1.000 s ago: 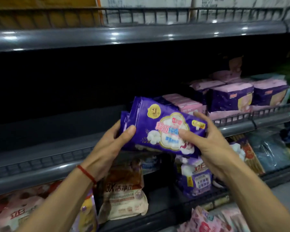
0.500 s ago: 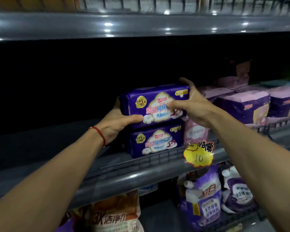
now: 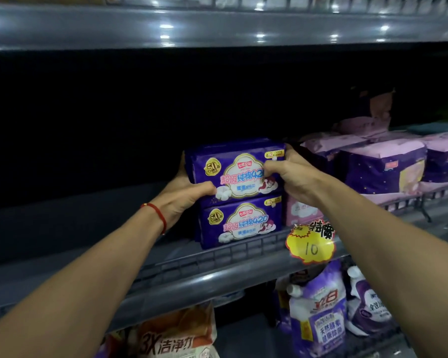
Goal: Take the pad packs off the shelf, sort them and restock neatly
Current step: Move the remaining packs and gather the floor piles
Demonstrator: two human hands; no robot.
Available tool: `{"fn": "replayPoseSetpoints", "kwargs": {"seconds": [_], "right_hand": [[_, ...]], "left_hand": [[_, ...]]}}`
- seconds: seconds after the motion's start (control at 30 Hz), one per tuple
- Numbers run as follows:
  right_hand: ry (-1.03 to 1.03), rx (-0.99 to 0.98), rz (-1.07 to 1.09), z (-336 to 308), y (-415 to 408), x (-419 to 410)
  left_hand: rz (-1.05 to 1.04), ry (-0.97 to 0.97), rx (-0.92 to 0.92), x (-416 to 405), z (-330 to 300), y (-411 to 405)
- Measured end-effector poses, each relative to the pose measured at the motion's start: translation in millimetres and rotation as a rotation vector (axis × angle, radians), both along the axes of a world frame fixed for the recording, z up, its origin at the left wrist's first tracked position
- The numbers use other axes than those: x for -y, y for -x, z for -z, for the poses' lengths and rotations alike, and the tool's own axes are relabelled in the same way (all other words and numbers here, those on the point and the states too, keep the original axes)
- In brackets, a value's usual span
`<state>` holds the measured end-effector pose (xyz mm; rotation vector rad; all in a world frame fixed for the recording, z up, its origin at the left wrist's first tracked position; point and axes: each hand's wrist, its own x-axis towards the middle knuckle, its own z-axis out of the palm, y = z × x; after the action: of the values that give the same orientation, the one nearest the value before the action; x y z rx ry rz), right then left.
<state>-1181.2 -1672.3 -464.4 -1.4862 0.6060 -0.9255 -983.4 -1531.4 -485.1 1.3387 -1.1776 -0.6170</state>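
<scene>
Nearest to us, on the lower shelf, sit an orange-and-white bag [image 3: 179,337] at left and purple detergent pouches [image 3: 318,319] at right. Above the pouches, a yellow price tag [image 3: 311,248] marked "10" hangs on the front rail of the middle shelf [image 3: 181,282].

Our two forearms reach up over that rail. A red cord bracelet [image 3: 157,214] circles the left wrist. Our left hand [image 3: 184,195] grips the left end of the upper purple pad pack [image 3: 234,167], thumb across the front face, fingers hidden behind it. Our right hand [image 3: 294,175] grips the right end of the same pack, thumb on the front, fingers curled over the top corner.

The upper pack rests directly on the lower purple pad pack [image 3: 239,222], which stands on the middle shelf just behind the rail. Both fronts face us, roughly aligned.

Just right of the stack stands a pink pad pack [image 3: 299,211], touching or nearly touching it. Farther right and deeper in, we see a row of purple-and-pink packs [image 3: 383,166]. The shelf area left of the stack is dark.
</scene>
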Motion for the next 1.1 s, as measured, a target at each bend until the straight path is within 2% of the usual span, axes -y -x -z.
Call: {"fn": "replayPoseSetpoints", "kwargs": {"seconds": [0.2, 0.43, 0.7, 0.93, 1.1], "right_hand": [[0.002, 0.023, 0.075, 2, -2, -3], [-0.029, 0.029, 0.108, 2, -5, -4], [0.029, 0.003, 0.127, 4, -1, -3], [0.068, -0.019, 0.129, 1, 12, -7], [0.167, -0.035, 0.218, -2, 30, -20]], "left_hand": [[0.102, -0.105, 0.081, -3, 13, -1], [0.088, -0.141, 0.101, -2, 14, -7], [0.092, -0.119, 0.146, -8, 16, -5], [0.024, -0.08, 0.132, -17, 13, -4], [-0.14, -0.114, 0.15, -39, 3, 2]]}}
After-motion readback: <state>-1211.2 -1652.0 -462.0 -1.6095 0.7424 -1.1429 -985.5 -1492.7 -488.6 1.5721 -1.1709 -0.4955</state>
